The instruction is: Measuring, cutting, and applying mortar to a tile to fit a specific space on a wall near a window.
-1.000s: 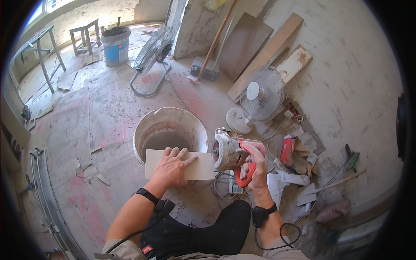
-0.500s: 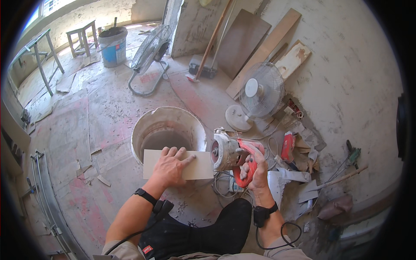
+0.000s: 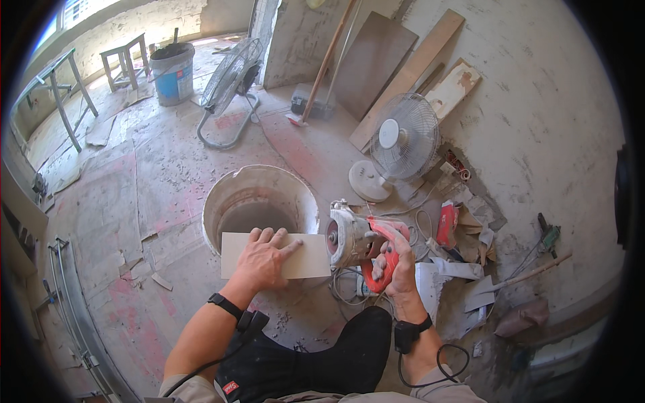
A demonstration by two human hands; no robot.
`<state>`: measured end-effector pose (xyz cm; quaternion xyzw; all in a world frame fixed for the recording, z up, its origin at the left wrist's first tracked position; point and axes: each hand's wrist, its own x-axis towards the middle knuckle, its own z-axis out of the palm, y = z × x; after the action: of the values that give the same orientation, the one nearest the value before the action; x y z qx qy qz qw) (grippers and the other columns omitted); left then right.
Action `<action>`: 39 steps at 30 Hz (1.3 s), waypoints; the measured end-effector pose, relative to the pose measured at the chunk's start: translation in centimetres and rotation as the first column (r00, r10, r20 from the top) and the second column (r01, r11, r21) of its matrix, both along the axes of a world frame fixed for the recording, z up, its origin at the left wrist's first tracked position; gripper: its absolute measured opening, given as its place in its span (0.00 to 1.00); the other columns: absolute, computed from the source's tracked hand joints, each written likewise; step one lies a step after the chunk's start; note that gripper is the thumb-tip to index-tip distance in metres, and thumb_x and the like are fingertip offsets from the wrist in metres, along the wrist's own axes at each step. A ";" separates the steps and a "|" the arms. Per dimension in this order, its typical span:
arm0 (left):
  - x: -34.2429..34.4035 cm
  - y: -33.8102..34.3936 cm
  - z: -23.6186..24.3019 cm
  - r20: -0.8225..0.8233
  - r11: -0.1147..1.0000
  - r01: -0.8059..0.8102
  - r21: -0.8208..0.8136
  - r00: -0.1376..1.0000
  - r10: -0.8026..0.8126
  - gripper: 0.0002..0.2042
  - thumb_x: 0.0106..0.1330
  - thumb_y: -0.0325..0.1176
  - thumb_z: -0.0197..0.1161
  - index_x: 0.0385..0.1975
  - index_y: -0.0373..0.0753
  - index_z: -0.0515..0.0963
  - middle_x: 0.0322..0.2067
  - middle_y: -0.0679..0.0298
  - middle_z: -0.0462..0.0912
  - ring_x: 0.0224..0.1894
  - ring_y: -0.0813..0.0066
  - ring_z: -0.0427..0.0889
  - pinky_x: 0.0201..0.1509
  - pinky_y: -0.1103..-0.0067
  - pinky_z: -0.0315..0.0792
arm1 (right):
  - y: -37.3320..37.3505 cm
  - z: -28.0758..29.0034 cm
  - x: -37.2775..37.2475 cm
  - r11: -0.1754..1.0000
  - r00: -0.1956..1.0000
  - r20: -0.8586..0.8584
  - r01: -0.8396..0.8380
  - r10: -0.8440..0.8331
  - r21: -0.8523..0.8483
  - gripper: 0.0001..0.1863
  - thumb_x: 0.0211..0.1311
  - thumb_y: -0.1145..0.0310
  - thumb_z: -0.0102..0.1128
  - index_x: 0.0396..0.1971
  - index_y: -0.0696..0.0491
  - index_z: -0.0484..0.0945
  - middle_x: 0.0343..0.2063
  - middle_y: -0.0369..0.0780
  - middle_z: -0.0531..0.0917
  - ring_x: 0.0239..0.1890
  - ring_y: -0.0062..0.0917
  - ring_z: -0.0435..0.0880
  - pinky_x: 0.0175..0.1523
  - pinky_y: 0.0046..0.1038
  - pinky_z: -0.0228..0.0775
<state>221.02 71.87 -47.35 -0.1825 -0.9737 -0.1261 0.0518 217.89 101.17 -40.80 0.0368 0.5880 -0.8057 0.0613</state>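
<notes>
A flat pale tile [image 3: 308, 258] lies across the near side of the rim of a large dusty bucket [image 3: 310, 201]. My left hand [image 3: 259, 258] holds the tile from above, fingers spread and their tips at its far edge. The tile's underside is hidden. At the tile's right end is a handheld disc cutter [image 3: 349, 235] with a dusty metal body and a red loop handle. My right hand [image 3: 398, 265] is wrapped round that handle. The cutter's round disc faces the tile, close to its right edge; I cannot tell whether they touch.
A white fan [image 3: 405, 138] stands beyond the cutter, and a second fan [image 3: 232, 77] farther left. Cables [image 3: 346, 285] lie below the cutter. Rubble and a red box [image 3: 446, 224] are at right. Boards [image 3: 410, 80] lean on the wall; metal rails [image 3: 77, 322] lie at left.
The view has shifted very slightly. My hands, the tile and the cutter keep nearly the same places.
</notes>
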 end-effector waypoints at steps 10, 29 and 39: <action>0.0 -0.1 0.1 -0.023 0.999 0.005 0.032 1.000 -0.005 0.41 0.39 0.44 0.72 0.63 0.53 0.76 0.59 0.56 0.74 0.60 0.58 0.70 0.68 0.66 0.56 | 1.0 -0.8 0.2 1.000 0.998 0.060 -0.015 0.015 0.003 0.23 0.68 0.50 0.54 0.50 0.55 0.75 0.29 0.32 0.69 0.18 0.15 0.71 0.16 0.22 0.67; 0.0 0.1 0.6 0.021 1.000 -0.005 0.006 1.000 0.005 0.40 0.41 0.44 0.70 0.64 0.54 0.76 0.61 0.56 0.73 0.61 0.58 0.69 0.69 0.67 0.56 | 1.1 -0.6 1.0 1.000 0.999 0.045 -0.016 0.016 0.001 0.26 0.69 0.50 0.55 0.56 0.55 0.75 0.30 0.32 0.69 0.18 0.16 0.72 0.16 0.22 0.68; -0.1 0.1 0.9 0.049 1.000 -0.008 -0.008 0.999 0.009 0.41 0.41 0.46 0.73 0.65 0.55 0.74 0.62 0.56 0.72 0.63 0.57 0.68 0.70 0.66 0.54 | 2.0 -0.9 1.7 0.999 0.996 0.089 -0.029 0.030 -0.022 0.25 0.69 0.50 0.54 0.55 0.54 0.76 0.29 0.31 0.69 0.19 0.15 0.72 0.17 0.21 0.67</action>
<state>220.95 71.99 -46.46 -0.1754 -0.9759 -0.1267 0.0280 219.57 103.18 -41.74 0.0634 0.5769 -0.8082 0.0997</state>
